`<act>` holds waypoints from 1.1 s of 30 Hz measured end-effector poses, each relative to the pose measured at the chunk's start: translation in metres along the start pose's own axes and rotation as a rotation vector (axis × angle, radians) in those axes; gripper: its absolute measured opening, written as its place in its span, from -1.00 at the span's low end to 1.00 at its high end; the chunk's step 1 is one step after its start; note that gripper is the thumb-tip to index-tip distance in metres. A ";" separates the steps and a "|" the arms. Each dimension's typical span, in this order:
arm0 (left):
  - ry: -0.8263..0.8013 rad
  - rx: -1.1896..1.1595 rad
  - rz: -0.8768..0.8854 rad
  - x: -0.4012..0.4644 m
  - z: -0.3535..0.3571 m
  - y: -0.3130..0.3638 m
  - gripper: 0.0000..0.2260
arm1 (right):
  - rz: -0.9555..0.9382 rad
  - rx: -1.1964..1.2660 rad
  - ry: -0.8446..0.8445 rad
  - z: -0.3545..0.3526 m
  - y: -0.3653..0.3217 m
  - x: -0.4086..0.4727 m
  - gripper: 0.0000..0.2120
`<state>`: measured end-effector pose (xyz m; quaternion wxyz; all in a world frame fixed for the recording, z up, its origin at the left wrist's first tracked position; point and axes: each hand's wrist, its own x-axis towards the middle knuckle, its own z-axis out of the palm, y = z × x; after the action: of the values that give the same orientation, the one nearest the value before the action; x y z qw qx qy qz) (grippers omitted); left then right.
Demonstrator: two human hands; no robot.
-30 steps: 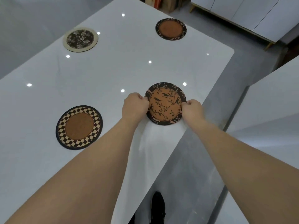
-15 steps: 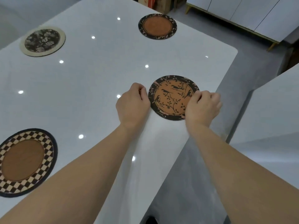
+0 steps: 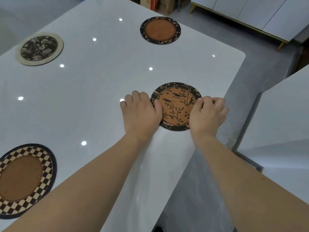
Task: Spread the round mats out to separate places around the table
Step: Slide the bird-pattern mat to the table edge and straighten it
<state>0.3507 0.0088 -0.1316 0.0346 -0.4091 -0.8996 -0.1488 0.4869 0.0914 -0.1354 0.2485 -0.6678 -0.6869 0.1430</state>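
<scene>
A round orange mat with black birds and branches (image 3: 175, 104) lies flat on the glossy white table (image 3: 100, 91) near its right edge. My left hand (image 3: 142, 111) grips the mat's left rim and my right hand (image 3: 207, 113) grips its right rim, thumbs on top. Three other round mats lie apart on the table: a checkered one (image 3: 23, 178) at the near left, a dark floral one with a beige rim (image 3: 40, 48) at the far left, and a brown one with a dark leafy border (image 3: 160, 30) at the far right.
The table's right edge and rounded far corner (image 3: 240, 56) lie close to the bird mat. Grey floor (image 3: 209, 181) runs to the right, with a white counter (image 3: 284, 114) beyond it and white cabinets (image 3: 250, 9) and cardboard boxes at the back.
Both hands kept their hold on the bird mat and slid it slightly farther along the right edge. The view has shifted, so the checkered mat sits farther left.
</scene>
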 end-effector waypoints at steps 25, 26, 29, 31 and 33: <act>-0.016 -0.199 0.005 0.000 -0.001 -0.006 -0.82 | 0.160 0.244 0.089 0.001 0.003 -0.001 -0.91; -0.015 -0.200 0.011 0.000 -0.001 -0.006 -0.82 | 0.179 0.284 0.087 0.000 0.004 -0.001 -0.90; -0.010 -0.202 0.025 0.000 0.000 -0.008 -0.82 | 0.230 0.430 0.068 0.000 0.007 -0.001 -0.87; -0.015 -0.205 0.030 0.000 0.001 -0.008 -0.82 | 0.248 0.504 0.054 0.002 0.009 -0.003 -0.89; -0.021 -0.212 0.031 0.000 0.001 -0.008 -0.81 | 0.284 0.592 0.040 0.003 0.010 -0.003 -0.89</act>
<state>0.3447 0.0040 -0.1343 -0.0159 -0.4257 -0.8728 -0.2382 0.4932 0.0894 -0.1437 0.4227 -0.6585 -0.5106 0.3564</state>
